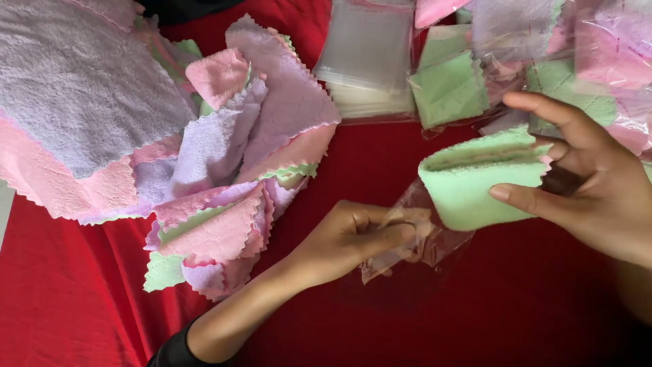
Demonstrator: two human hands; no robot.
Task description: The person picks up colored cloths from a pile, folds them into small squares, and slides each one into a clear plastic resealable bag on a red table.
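The left hand (346,238) pinched a clear bag (414,238) at centre, its mouth toward 2 o'clock, where the right hand (598,183) gripped a folded green cloth (475,180), seemingly mid-bagging; insertion needed the mouth spread.

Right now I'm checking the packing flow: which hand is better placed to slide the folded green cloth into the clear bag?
The right hand, most likely: it already grips the folded green cloth, whose end sits at the clear bag, while the left hand pinches that bag.
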